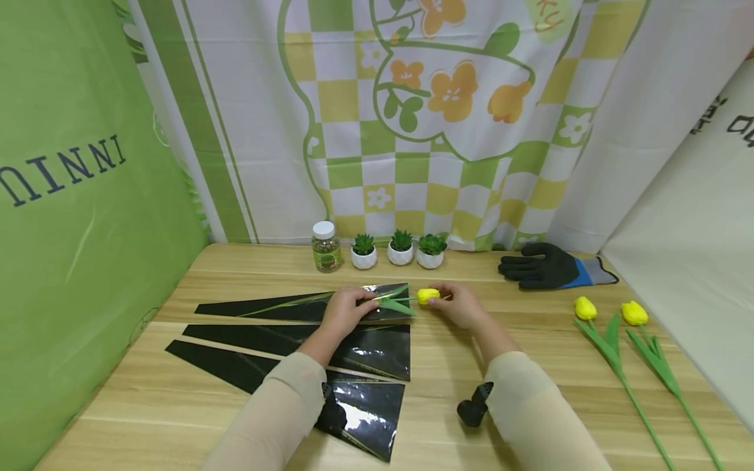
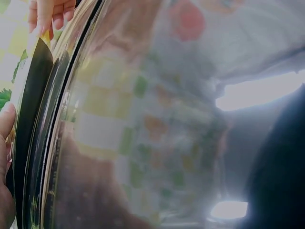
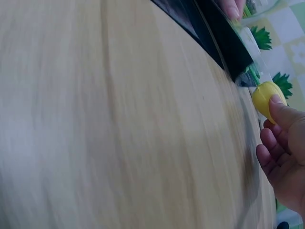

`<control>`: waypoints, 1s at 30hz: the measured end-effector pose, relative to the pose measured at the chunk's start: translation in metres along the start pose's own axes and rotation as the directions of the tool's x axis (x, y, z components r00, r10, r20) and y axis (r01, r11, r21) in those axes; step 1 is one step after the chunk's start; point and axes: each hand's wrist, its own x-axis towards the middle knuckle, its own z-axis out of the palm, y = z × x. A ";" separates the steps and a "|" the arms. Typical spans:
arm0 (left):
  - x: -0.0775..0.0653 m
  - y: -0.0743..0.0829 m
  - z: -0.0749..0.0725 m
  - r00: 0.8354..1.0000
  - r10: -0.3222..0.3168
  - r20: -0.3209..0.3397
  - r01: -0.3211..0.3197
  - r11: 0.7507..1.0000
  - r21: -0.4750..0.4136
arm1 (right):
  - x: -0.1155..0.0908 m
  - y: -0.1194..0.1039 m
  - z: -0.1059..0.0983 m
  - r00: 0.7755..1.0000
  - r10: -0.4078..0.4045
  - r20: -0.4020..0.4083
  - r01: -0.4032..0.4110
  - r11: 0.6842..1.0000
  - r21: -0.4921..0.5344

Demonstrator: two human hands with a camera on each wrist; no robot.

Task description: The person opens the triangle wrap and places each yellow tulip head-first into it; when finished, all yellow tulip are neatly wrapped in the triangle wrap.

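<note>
A yellow artificial tulip (image 1: 428, 296) lies lengthwise along the farthest black, glossy, tapered flower sleeve (image 1: 312, 307), its bloom past the wide end. My right hand (image 1: 462, 306) pinches the bloom between thumb and fingers; the right wrist view shows this bloom (image 3: 267, 99) under the thumb. My left hand (image 1: 347, 309) grips the sleeve near its wide end, by the tulip's green leaves. Stem and leaves show within the sleeve's outline; my left fingers partly cover them. Two more black sleeves (image 1: 377, 353) lie flat nearer me, partly under my left forearm.
Two yellow tulips (image 1: 634, 314) lie at the right. A black-and-blue work glove (image 1: 542, 266) rests at the back right. Along the back edge stand a white-lidded jar (image 1: 326, 248) and several small potted succulents (image 1: 400, 248), before a patterned curtain (image 1: 412, 176).
</note>
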 end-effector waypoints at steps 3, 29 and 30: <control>-0.001 0.001 -0.001 1.000 0.006 -0.012 -0.007 1.000 -0.013 | 0.002 -0.005 0.007 1.000 -0.001 -0.011 0.001 1.000 0.017; 0.001 0.001 0.001 1.000 -0.009 -0.029 0.007 0.999 -0.045 | 0.010 -0.017 0.037 0.993 0.087 0.083 -0.115 0.887 0.447; 0.001 0.001 0.001 0.999 -0.006 -0.032 0.005 0.999 -0.047 | 0.011 -0.017 0.038 0.993 0.087 0.080 -0.113 0.890 0.442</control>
